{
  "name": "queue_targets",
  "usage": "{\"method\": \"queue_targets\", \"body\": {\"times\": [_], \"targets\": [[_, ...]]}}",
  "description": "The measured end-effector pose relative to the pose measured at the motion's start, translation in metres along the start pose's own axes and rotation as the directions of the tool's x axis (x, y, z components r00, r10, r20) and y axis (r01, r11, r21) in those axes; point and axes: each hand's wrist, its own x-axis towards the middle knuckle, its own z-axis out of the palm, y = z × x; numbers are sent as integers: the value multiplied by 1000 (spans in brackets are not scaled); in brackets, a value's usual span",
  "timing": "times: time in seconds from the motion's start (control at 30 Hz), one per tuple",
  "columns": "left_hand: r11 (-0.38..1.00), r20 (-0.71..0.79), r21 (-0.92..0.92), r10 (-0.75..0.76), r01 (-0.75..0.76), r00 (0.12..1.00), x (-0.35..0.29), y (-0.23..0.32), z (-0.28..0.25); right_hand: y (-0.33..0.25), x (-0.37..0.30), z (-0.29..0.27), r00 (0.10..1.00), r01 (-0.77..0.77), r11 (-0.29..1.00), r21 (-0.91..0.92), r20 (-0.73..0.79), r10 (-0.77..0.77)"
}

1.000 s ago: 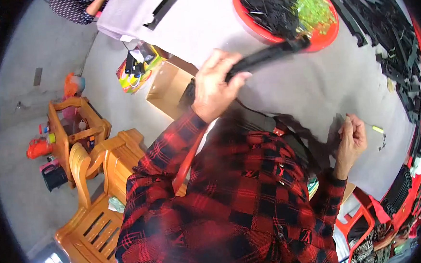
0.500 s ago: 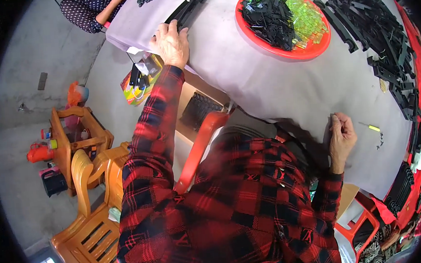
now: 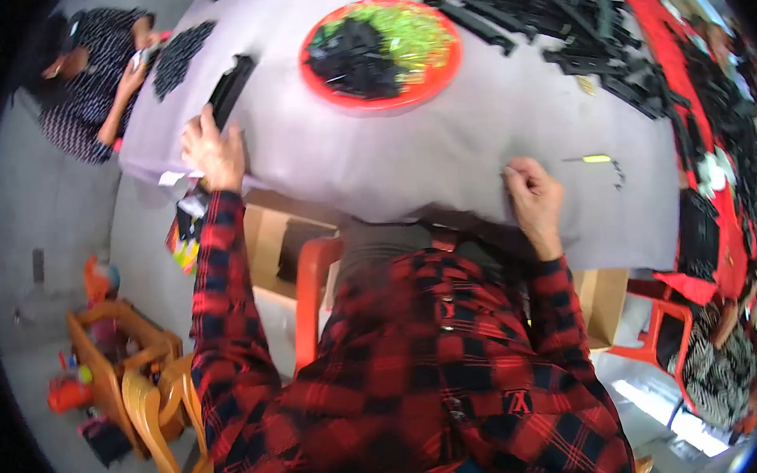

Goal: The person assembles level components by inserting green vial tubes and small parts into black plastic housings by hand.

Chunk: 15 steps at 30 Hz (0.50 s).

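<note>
My left hand (image 3: 215, 155) is at the table's left edge, by the near end of a long black plastic part (image 3: 232, 88). Its thumb and fingers are apart around that end, touching it or almost so; blur hides which. Toward the right, my right hand (image 3: 536, 199) rests near the front edge with its fingers curled together. Whatever they may hold is hidden. To its right lies a small screwdriver (image 3: 597, 159) with a yellow-green handle, beside a few tiny dark screws (image 3: 619, 175). A red round tray (image 3: 349, 106) holds small black pieces and clear yellow-green pieces.
Long black parts (image 3: 547, 9) are heaped at the far right. A person (image 3: 96, 89) sits at the far left near a dark pile (image 3: 183, 59). Cardboard boxes (image 3: 268, 274) stand below the table's front edge. Red (image 3: 308, 284) and wooden chairs (image 3: 168, 405) are close by.
The view has shifted, bringing the person at left further into sight. My left hand stays by the black part, with more of its near end showing. My right hand remains curled near the table's edge.
</note>
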Motion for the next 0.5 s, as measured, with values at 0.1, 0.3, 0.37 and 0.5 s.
{"method": "queue_targets", "body": {"times": [0.1,0.3,0.37,0.5], "targets": [[904,-87,-397,135,-159,987,-23,55,-31,1,-1,0,999,-1,998,-69,-35,-2],[795,112,-595,226,-117,968,-91,143,-40,-4,-4,-1,998,55,984,-168,-5,-56],[872,131,-461,253,-167,959,-92,150,-36,-7,-4,-2,998,61,985,-163,-8,-63],[862,157,-494,220,-116,963,-92,148,-33,-11,-5,-2,996,88,987,-131,-14,-90]]}}
